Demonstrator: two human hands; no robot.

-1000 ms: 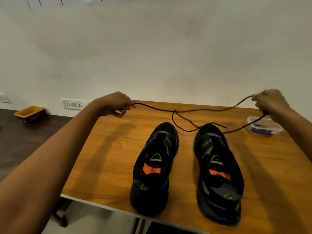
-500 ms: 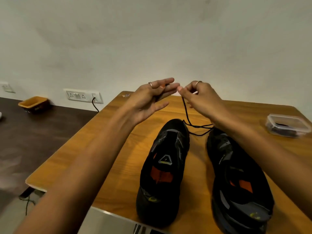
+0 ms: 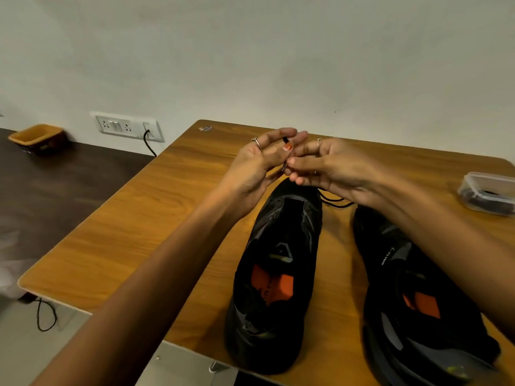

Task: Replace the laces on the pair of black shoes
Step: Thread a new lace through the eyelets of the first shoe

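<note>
Above the far toes of the black shoes [image 3: 278, 277], the lace [image 3: 333, 201] ends are now pinched together between left hand [image 3: 257, 165] and right hand [image 3: 328, 168], evened for threading, whereas a second earlier the lace was stretched wide apart over the table [image 3: 133, 218].

Both forearms are bare, with no sleeves, watch or bracelet showing. The left hand [image 3: 257, 165] wears a thin silver-coloured ring on one finger, and its thumbnail is painted orange-red. The right hand [image 3: 331, 169] carries a similar thin metal ring on a far finger and a second slim band on a nearer one.
</note>
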